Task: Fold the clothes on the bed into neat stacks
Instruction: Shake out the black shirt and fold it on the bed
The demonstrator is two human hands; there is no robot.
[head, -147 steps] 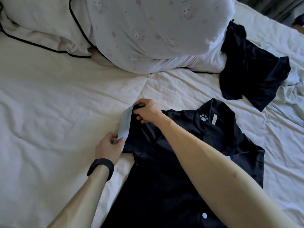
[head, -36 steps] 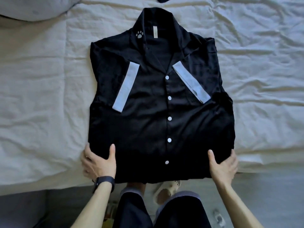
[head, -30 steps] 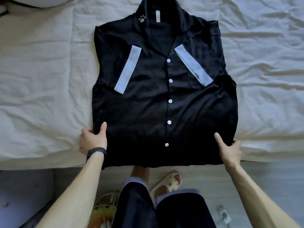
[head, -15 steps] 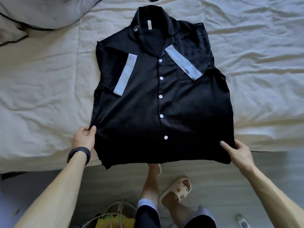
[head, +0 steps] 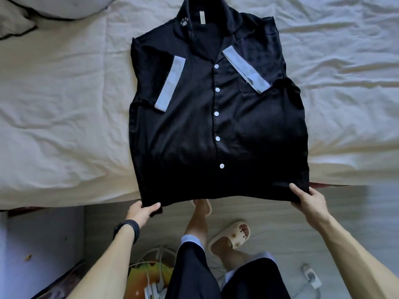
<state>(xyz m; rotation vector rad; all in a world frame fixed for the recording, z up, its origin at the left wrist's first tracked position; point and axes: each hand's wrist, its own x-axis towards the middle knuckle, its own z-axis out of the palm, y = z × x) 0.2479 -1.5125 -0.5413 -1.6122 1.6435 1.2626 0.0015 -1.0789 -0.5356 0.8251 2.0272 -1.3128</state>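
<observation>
I have the black shirt (head: pixel 194 130) lying on the bed (head: pixel 64 117), collar pointing away from me, its long axis running straight out from my body. My left hand (head: pixel 141 211) and right hand (head: pixel 308 198) each pinch a hem corner at the near edge, equally close.

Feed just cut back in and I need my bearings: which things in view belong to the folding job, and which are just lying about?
Job in hand:
glossy black button-up shirt with pale-blue sleeve cuffs
left hand and right hand, each gripping a hem corner
cream bed sheet beneath it

Lying about:
white pillow
beige foam slipper on the floor
white charger plug
</observation>
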